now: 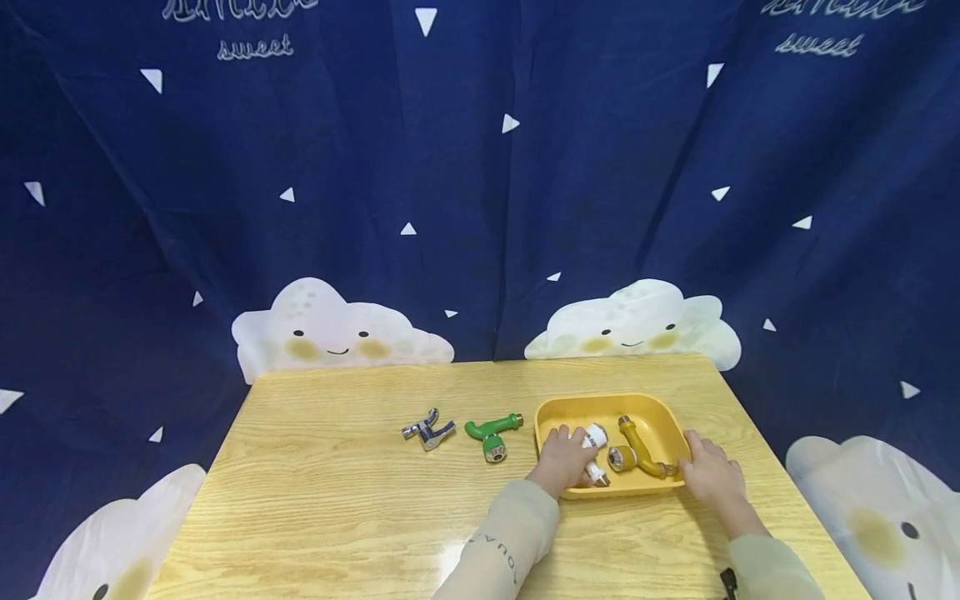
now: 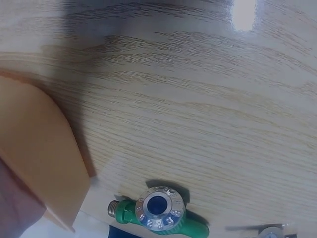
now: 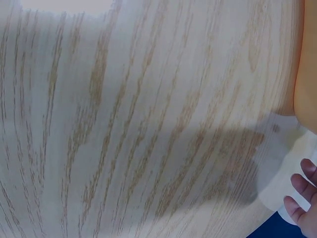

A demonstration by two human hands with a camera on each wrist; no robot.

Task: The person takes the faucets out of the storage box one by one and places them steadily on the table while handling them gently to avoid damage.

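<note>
- Tray [image 1: 660,431] holds, left of yellow tap [image 1: 643,457], white tap [image 1: 596,435], its long axis partly hidden.
- Left hand [image 1: 562,460], nearer, lies over white tap, fingers curled, seemingly gripping.
- Right hand [image 1: 714,473] at tray's right rim; cannot tell if gripping.

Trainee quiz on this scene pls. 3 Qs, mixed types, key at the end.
1. How many taps lie outside the yellow tray?
2. True or false: the left hand is empty.
3. Where is the right hand?
A) At the tray's left edge
B) At the tray's right edge
C) On a tap outside the tray

Key:
1. Two: the green tap and the silver tap.
2. False; it grips the white tap, inside the tray.
3. B
</note>
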